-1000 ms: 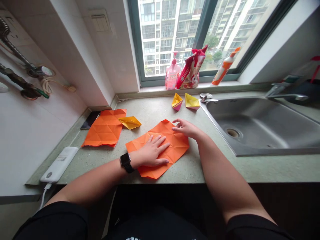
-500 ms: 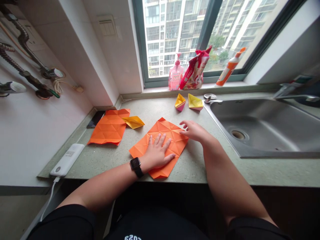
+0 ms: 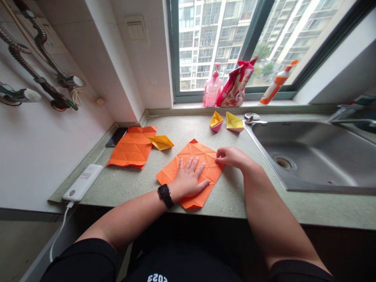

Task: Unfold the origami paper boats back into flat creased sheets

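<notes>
A creased sheet of orange origami paper (image 3: 210,154) lies on the counter in front of me, with fold lines across it. My left hand (image 3: 189,180) rests flat on its middle, fingers spread, a black watch on the wrist. At the sheet's right edge, my right hand (image 3: 232,157) has thumb and fingers closed in a pinch on the paper. Left of it lie more creased orange paper (image 3: 132,147) and a folded yellow paper boat (image 3: 161,142) touching it. Two small folded paper pieces, one yellow and pink (image 3: 216,121) and one paler yellow (image 3: 234,122), stand near the back.
A steel sink (image 3: 323,156) with a faucet takes up the right side. A white power bank (image 3: 83,183) with a cable and a dark phone (image 3: 116,137) lie left. On the windowsill stand a pink pump bottle (image 3: 212,90), a red bag (image 3: 235,86) and an orange-white bottle (image 3: 277,84).
The fingers of my right hand have closed from a loose, parted curl into a pinch at the sheet's right edge. My left hand stays on the paper. The view has shifted slightly.
</notes>
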The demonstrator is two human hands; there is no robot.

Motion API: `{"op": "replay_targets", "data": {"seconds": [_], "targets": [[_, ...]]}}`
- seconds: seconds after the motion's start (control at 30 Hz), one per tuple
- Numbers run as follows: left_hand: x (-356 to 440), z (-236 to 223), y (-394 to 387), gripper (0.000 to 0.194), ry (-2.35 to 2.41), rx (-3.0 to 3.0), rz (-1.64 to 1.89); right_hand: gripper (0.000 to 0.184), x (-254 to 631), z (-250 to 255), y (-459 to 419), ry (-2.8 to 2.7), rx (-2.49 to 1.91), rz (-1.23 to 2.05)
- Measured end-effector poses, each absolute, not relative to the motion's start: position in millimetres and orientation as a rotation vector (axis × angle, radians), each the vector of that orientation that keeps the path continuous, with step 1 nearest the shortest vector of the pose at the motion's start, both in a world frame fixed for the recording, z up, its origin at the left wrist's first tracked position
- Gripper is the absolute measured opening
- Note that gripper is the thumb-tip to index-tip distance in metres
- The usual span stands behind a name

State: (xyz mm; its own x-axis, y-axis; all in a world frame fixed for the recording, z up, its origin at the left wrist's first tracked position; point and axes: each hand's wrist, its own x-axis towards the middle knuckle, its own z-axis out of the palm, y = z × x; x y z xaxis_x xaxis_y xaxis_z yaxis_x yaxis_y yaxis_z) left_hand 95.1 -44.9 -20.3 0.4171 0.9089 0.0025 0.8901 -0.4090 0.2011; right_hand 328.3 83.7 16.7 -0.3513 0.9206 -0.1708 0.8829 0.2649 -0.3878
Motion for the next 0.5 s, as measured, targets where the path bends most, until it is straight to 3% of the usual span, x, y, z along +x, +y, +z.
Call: {"op": "replay_targets", "data": {"seconds": [0.13, 0.5], "targets": [[95, -19, -46, 0.079, 1.612, 2.494, 0.175, 0.002, 334, 17, 84, -2.366, -1.753, 0.634], [102, -29, -36, 0.082, 1.636, 2.468, 0.189, 0.010, 350, 13, 88, -2.209, -2.096, 0.530]]}}
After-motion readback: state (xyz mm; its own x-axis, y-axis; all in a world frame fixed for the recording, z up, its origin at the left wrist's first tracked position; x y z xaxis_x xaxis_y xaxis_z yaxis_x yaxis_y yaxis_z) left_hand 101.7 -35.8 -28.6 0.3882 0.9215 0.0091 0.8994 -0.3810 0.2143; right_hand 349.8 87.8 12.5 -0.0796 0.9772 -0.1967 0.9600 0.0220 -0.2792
